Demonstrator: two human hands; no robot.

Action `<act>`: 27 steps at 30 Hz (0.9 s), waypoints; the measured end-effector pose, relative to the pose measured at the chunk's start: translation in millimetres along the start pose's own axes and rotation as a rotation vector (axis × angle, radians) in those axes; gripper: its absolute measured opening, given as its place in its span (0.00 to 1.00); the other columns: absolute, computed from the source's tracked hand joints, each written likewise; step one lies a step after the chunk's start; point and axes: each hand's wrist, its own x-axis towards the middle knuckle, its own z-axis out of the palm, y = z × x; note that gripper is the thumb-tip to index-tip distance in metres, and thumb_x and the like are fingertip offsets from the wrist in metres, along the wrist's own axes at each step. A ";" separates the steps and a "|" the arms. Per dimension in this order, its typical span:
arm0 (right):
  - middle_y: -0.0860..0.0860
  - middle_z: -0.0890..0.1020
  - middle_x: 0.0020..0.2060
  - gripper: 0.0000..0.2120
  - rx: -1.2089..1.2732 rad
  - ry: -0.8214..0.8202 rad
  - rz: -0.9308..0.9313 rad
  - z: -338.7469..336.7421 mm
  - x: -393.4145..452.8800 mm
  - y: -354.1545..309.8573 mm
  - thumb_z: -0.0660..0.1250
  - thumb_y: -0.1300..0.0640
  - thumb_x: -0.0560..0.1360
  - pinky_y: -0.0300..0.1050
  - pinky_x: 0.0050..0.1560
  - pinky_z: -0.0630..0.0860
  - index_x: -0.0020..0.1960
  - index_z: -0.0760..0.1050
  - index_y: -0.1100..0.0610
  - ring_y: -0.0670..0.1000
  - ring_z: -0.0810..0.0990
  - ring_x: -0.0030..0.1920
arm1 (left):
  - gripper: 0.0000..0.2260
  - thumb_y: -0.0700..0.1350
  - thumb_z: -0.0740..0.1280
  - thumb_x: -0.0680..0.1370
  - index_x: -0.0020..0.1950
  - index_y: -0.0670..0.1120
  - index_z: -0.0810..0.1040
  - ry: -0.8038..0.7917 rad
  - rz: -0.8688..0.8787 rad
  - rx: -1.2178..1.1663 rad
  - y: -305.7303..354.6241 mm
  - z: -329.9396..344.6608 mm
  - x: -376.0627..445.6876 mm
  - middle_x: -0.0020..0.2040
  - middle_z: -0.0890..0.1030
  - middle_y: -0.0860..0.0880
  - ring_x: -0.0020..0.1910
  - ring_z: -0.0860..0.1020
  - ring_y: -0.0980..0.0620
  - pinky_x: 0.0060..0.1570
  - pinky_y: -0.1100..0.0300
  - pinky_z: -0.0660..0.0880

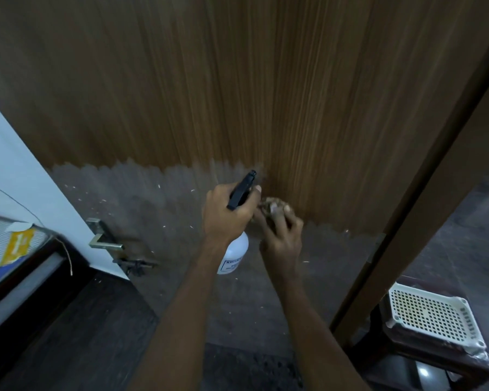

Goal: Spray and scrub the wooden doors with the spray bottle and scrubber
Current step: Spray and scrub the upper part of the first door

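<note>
Gripping the spray bottle (235,251) by its black trigger head, the left hand (228,212) aims it at the wooden door (266,94). Just right, the right hand (281,235) curls round the scrubber (274,206), pressing it against the door's grey lower part.

Door (266,94) face open above hands; metal handle (105,241) juts out low left, door frame (424,207) & white basket (432,317) crowd right.

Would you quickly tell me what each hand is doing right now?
Left hand: grips the spray bottle by its black trigger head.
Right hand: holds the scrubber against the wooden door.
</note>
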 end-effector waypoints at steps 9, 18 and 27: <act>0.55 0.84 0.60 0.09 0.045 0.253 0.102 -0.6 99.9 -42.2 0.73 0.60 0.80 0.52 0.57 0.80 0.59 0.86 0.54 0.59 0.77 0.60 | 0.23 0.59 0.70 0.77 0.36 0.38 0.80 0.071 -0.045 -0.018 -11.1 -27.0 7.9 0.30 0.81 0.41 0.28 0.80 0.37 0.27 0.43 0.76; 0.56 0.80 0.59 0.08 0.030 0.042 0.014 14.6 43.0 -58.3 0.68 0.61 0.83 0.49 0.50 0.80 0.56 0.86 0.54 0.59 0.75 0.55 | 0.22 0.58 0.69 0.79 0.33 0.42 0.78 -0.003 -0.008 0.023 -21.2 -55.8 15.4 0.26 0.78 0.47 0.25 0.78 0.41 0.27 0.44 0.76; 0.54 0.80 0.57 0.15 -0.062 0.016 -0.031 28.5 32.1 -73.1 0.70 0.66 0.79 0.49 0.42 0.79 0.59 0.86 0.51 0.57 0.73 0.49 | 0.23 0.59 0.68 0.78 0.32 0.43 0.75 -0.036 -0.011 0.027 -43.0 -77.4 20.1 0.26 0.76 0.45 0.25 0.77 0.40 0.28 0.44 0.74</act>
